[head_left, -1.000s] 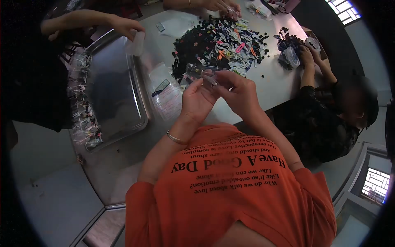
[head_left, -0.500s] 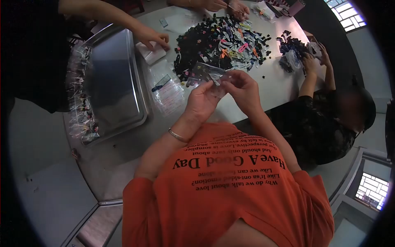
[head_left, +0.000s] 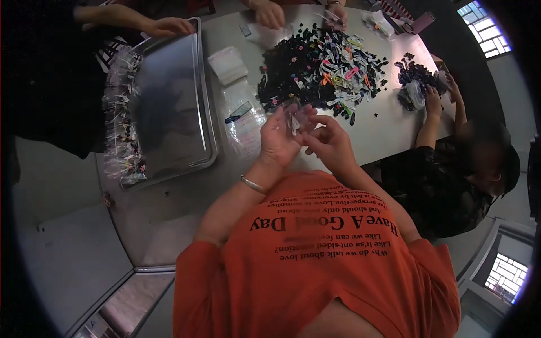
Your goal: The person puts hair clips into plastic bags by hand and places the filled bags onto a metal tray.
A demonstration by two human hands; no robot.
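Note:
A small clear plastic bag (head_left: 291, 112) with pale snap hair clips (head_left: 295, 125) inside lies across my left hand (head_left: 277, 138). That hand is palm up, with its fingers curled behind the bag, and a silver bangle circles the wrist. My right hand (head_left: 331, 143) pinches the bag's near right edge between thumb and forefinger. Just beyond both hands spreads a large pile of hair clips (head_left: 352, 73), white and coloured on the right, with small black claw clips (head_left: 284, 62) on the left.
To the left, a metal tray (head_left: 172, 107) has filled bags (head_left: 121, 112) along its far-left side. A stack of clear bags (head_left: 227, 65) and a sheet of bags (head_left: 245, 132) lie beside it. Co-workers' hands (head_left: 270, 14) are across the table; another person (head_left: 451, 169) sits right, handling dark clips (head_left: 414, 76).
The bag has turned more upright in my left hand, and my right hand has shifted to its lower edge. A co-worker's hand has moved from the bag stack to the tray's far edge.

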